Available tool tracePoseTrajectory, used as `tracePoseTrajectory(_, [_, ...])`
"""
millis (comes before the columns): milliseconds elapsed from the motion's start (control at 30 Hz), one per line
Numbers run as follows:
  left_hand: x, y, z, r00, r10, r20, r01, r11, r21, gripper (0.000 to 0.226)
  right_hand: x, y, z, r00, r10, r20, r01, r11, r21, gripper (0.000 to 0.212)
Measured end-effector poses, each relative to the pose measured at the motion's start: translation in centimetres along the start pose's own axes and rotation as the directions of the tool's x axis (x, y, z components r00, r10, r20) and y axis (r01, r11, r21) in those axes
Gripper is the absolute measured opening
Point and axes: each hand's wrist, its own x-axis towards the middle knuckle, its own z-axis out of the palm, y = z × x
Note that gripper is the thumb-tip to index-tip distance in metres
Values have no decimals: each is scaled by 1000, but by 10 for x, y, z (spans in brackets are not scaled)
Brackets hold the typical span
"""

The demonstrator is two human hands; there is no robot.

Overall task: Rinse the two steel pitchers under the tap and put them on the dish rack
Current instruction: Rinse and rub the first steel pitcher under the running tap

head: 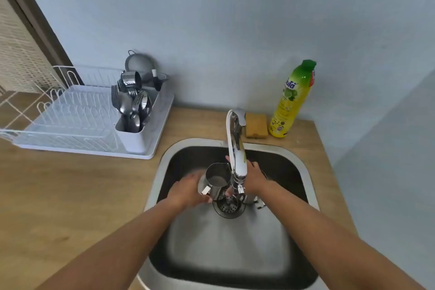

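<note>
Left grip: left hand point(188, 192) wrapped round the steel pitcher point(217, 180), holding it upright by body/handle side, above the drain point(229, 207) in the sink point(303, 172).
Right grip: right hand point(253, 179) mostly behind the tap point(236, 148); fingers reach toward pitcher's far side, but can't tell if it's clenched on anything.
Pitcher pos: between both hands, mouth up, just left of the spout; looks like some water inside.
2nd pitcher: maybe the steel bit beside the right wrist point(256, 200), too hidden to be sure.
Water: flow not clear, blurred.
Risk 1: wet steel + one-hand hold, so it could slip and drop into sink.
Risk 2: rim could knock the spout when lifting, since it sits v. close.
Risk 3: carrying to dish rack point(77, 120) w/o emptying means drips on table point(58, 195).
Rack: well apart, far left; cutlery caddy point(135, 110) full, wire section free.
</note>
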Motion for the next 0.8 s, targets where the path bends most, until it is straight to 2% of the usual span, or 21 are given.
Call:
tracePoseTrajectory(133, [7, -11, 11, 995, -97, 10, 97, 989, -109, 77, 17, 3, 7, 1000, 14, 21, -14, 1000, 2, 85])
tracePoseTrajectory(267, [11, -19, 18, 996, -90, -18, 87, 988, -128, 45, 17, -1, 10, 1000, 4, 23, -6, 998, 55, 79])
tracePoseTrajectory(367, [11, -21, 18, 995, -97, -29, 90, 980, -177, 23, 12, -5, 11, 999, -4, -46, 8, 996, 85, 80])
tracePoseTrajectory(567, [6, -28, 23, 990, -141, -7, 132, 941, -311, 11, -10, -16, 12, 992, -1, -129, 22, 987, 162, 79])
tracePoseTrajectory(667, [-5, -27, 23, 991, -124, -55, 90, 903, -419, 14, -27, -18, 12, 982, 22, -188, 32, 961, 275, 81])
tracePoseTrajectory(800, [-20, -20, 22, 995, -68, -73, 20, 850, -527, 9, -43, -16, 24, 967, 89, -237, -24, 964, 265, 81])
